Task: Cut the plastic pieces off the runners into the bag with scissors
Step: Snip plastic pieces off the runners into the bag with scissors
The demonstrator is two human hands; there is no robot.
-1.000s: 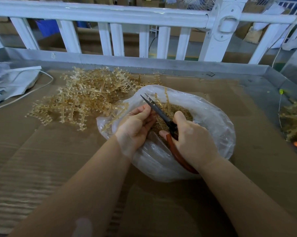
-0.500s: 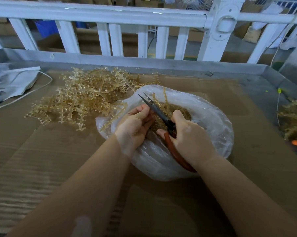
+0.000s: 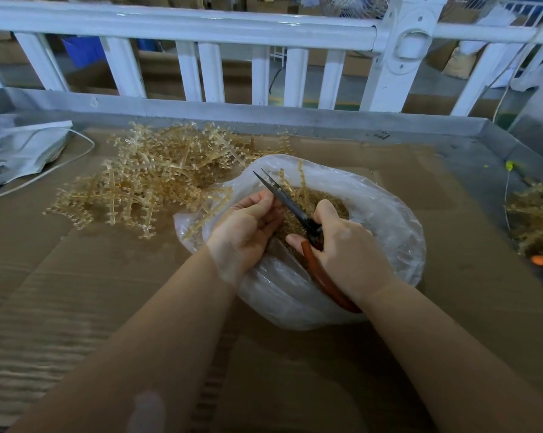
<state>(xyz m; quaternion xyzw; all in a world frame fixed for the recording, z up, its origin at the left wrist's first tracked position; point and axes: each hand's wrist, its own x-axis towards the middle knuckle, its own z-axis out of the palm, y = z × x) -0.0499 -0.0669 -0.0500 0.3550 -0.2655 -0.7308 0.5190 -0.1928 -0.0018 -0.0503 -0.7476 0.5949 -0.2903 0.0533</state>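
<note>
Both hands over the mouth of the clear plastic bag, centre of the cardboard-covered surface. Right hand wrapped around the red-handled scissors; dark blades slightly parted, tips pointing far-left. Left hand pinches a thin amber plastic runner just beside the blades. Cut amber pieces lie inside the bag. Pile of uncut amber runners far-left, touching the bag. White railing beyond.

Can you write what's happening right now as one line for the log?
step: cutting | right hand: grips scissors | left hand: holds runner over bag | uncut pile: beside bag
</note>
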